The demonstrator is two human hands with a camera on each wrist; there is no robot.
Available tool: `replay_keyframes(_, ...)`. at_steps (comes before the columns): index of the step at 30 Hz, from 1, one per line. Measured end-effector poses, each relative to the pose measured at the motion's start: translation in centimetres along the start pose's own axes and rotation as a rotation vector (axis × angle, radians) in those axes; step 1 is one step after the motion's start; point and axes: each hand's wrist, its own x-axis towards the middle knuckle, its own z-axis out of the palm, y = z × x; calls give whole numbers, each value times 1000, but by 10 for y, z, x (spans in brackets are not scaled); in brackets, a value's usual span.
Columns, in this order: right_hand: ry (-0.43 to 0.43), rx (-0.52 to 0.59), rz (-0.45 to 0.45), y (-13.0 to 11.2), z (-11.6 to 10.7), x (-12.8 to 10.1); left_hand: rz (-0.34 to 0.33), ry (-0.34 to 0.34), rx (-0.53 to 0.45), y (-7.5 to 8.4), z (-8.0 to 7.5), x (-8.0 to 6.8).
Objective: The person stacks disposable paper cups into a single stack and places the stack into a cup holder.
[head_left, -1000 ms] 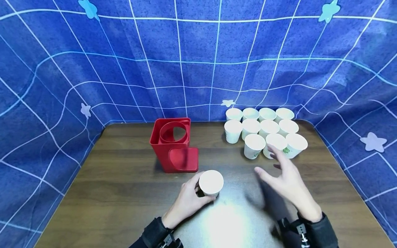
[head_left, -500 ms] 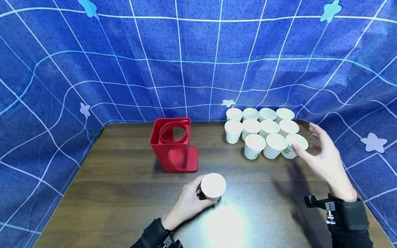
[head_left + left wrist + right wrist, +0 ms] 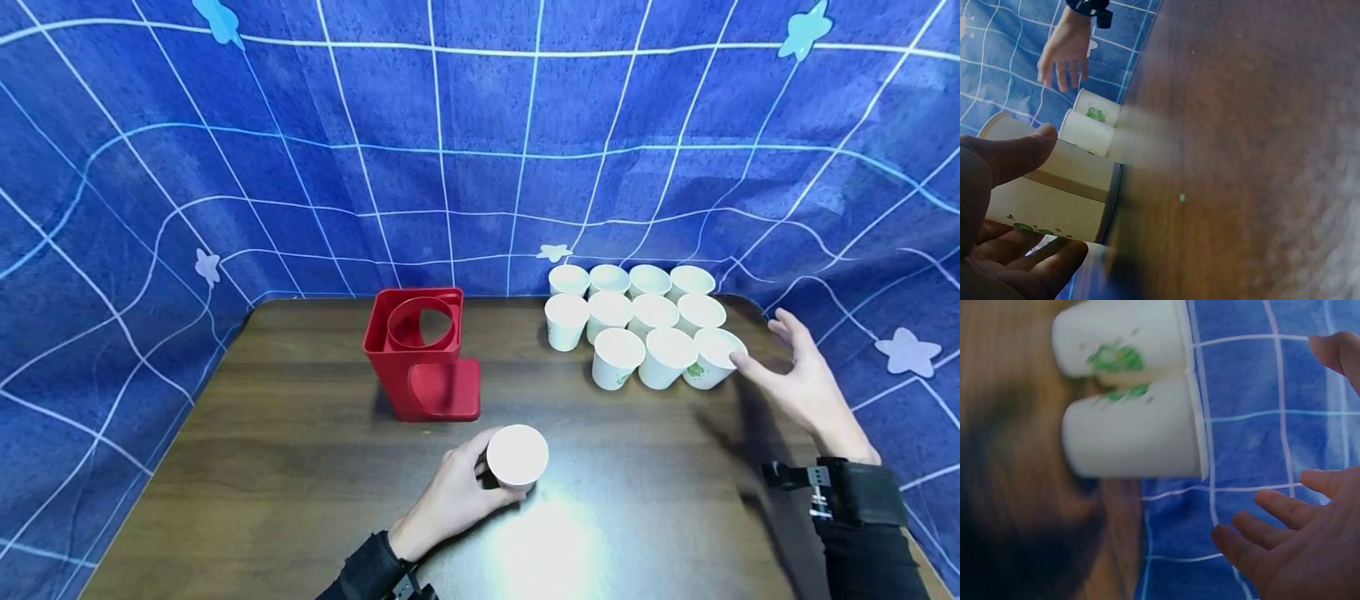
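Near the middle of the table (image 3: pixel 300 492), the left hand (image 3: pixel 448 502) grips a white cup (image 3: pixel 517 457) from its 8 o'clock side, thumb and fingers curled round opposite sides of the wall; the cup's mouth faces up, and whether its base touches the wood I cannot tell. With that cup as the dial's centre, the red stand (image 3: pixel 414 362) sits between 10 and 11, a round ring set in its top and a flat foot at its own 5 o'clock. Between 1 and 2 are the other cups (image 3: pixel 652 317), eleven upright in close rows: four at the back, four in the middle, three in front, green prints showing on some. The right hand (image 3: pixel 804 396) is out between 2 and 3, holding nothing, thumb and fingers spread well apart; it is near the front row's end cup, on that cup's 3 to 4 o'clock side, and the right wrist view shows its fingers clear of the walls. Beyond the table, at 12, hangs a blue cloth (image 3: pixel 480 125) with pale lines and stars. Glare lies just past 5.
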Motion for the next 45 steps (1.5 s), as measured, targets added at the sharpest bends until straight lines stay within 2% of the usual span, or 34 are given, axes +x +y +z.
replay_keyframes(6, -79, -65, 32, 15, 7, 2, 15, -3, -17, -3, 1, -2)
replay_keyframes(10, -100, -52, 47, 17, 11, 4, 32, 3, -11, -4, 1, -1)
replay_keyframes(16, -90, -27, 63, 17, 17, 3, 52, -17, 2, -4, -1, 2)
replay_keyframes(20, -77, -13, 62, 18, 21, 3, 81, -56, 25, 0, -5, 8)
replay_keyframes(26, -77, -57, 45, 19, 30, 4, 106, -115, 72, 2, -12, 14)
replay_keyframes(35, -61, -56, 47, 19, 36, 3, 85, -152, 63, 1, -19, 14)
replay_keyframes(45, -10, -78, 41, 23, 40, 4, 64, -165, 13, 1, -14, 16)
